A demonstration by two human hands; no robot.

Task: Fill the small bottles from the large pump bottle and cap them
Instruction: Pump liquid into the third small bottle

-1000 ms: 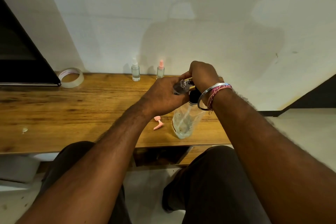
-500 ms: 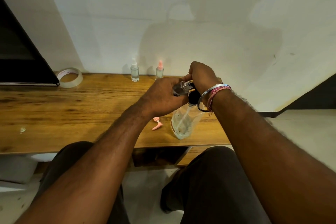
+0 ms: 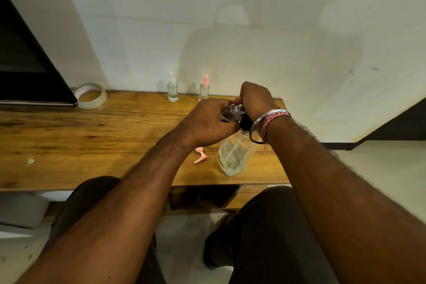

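My left hand [image 3: 207, 122] has its fingers curled round a small clear bottle [image 3: 229, 113], held tipped on its side so that its long axis runs low-left to high-right, mouth end toward the pump head. My right hand [image 3: 255, 99] sits on top of the pump bottle [image 3: 232, 157], fingers bent over the black pump top [image 3: 245, 122]; whether they press or only grip I cannot tell, as the fingertips are hidden behind the knuckles.

Key relation: the small bottle's mouth lies just beside the spout, to the right of my left fingers and under my right hand. The meeting point itself is hidden, so I cannot confirm that spout and mouth line up.

The pump bottle stands upright near the front edge of the wooden table [image 3: 92, 136], its dip tube visible, with little liquid left at the bottom.

Judgement: filling step in hand. The next press needs the mouth kept steady at the spout; a slip would spill onto the table.

A loose pink cap [image 3: 200, 155] lies on the table just left of the pump bottle, nearer my left hand, likely the one for this bottle.

Far edge, against the wall: two small bottles already capped, one white-topped [image 3: 172, 89], one pink-topped [image 3: 204, 87]. A tape roll [image 3: 91, 95] sits well to the left.
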